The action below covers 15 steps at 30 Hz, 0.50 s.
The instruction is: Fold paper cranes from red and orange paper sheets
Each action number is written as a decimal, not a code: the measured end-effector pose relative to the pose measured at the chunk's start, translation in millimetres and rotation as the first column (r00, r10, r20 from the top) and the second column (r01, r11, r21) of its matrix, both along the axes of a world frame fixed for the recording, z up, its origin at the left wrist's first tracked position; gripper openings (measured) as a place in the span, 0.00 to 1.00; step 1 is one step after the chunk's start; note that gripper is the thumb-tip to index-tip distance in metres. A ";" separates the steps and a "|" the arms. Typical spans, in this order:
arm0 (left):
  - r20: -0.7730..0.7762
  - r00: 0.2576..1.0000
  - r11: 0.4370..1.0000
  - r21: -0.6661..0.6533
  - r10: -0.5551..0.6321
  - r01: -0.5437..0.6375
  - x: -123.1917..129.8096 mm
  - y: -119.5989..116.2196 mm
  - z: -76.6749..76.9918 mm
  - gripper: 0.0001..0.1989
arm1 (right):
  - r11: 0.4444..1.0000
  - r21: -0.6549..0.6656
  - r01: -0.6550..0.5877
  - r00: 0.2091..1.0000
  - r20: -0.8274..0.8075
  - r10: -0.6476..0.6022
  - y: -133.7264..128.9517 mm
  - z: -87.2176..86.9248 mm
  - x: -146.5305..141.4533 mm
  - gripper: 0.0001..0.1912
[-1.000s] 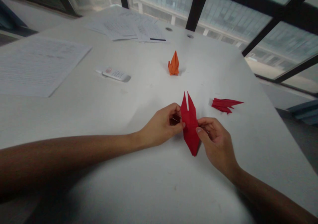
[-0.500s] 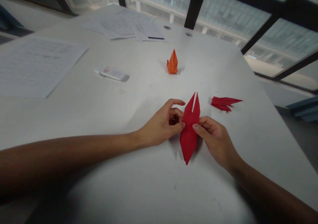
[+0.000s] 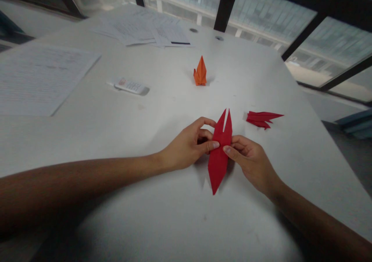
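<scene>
A red folded paper (image 3: 218, 161) is held between my two hands above the white table (image 3: 162, 223). Its far end splits into two narrow points, and the near end tapers to one tip. My left hand (image 3: 195, 144) pinches its left edge, thumb flat on top and fingers curled behind. On the opposite edge, my right hand (image 3: 247, 153) grips it with the thumb on the face and fingers underneath. To the right lies a red origami piece (image 3: 261, 119) with pointed ends. Farther off stands an orange origami piece (image 3: 200, 73).
A white packet-like item (image 3: 131, 86) with printing lies left of centre. One printed sheet (image 3: 43, 76) is at the far left, and several overlapping papers (image 3: 139, 28) lie at the back. Windows with dark frames (image 3: 228, 6) border the table's far side.
My left thumb has moved further onto the red folded paper. The paper's near tip has swung slightly left; both hands still grip it.
</scene>
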<state>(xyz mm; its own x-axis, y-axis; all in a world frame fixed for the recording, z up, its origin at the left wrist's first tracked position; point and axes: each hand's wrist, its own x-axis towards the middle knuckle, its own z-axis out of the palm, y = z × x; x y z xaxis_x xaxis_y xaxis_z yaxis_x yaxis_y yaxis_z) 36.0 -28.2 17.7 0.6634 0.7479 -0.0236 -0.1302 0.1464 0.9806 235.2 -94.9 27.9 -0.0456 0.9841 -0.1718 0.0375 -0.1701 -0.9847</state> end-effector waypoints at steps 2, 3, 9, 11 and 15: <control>-0.022 1.000 1.000 0.019 -0.019 0.020 -1.3 0.2 -0.4 0.20 | 1.000 0.009 0.012 1.000 0.014 -0.012 0.2 -1.2 0.3 0.13; -0.038 0.999 0.999 0.038 -0.031 0.033 -2.1 0.4 -0.6 0.21 | 1.000 0.017 0.025 0.999 0.024 -0.026 0.2 -1.9 0.5 0.13; -0.080 0.995 0.990 0.126 -0.052 0.062 -6.2 0.8 -1.5 0.30 | 0.996 0.026 0.085 0.996 0.015 -0.085 -0.2 -6.3 1.3 0.15; -0.077 0.996 0.991 0.121 -0.053 0.062 -6.5 0.5 -1.2 0.33 | 0.996 0.025 0.088 0.996 -0.003 -0.088 0.1 -6.8 1.1 0.15; -0.024 0.999 0.996 0.082 -0.043 0.045 -6.3 -0.5 0.2 0.35 | 0.996 0.030 0.085 0.995 -0.050 -0.083 0.1 -7.2 -1.1 0.19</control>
<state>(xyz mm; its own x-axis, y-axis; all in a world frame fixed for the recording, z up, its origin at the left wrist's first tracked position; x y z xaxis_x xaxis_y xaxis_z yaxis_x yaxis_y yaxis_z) 29.7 -28.7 17.9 0.6958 0.7179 0.0220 -0.1038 0.0702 0.9921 234.1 -94.7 20.7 0.0296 0.9897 -0.1398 -0.0240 -0.1391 -0.9900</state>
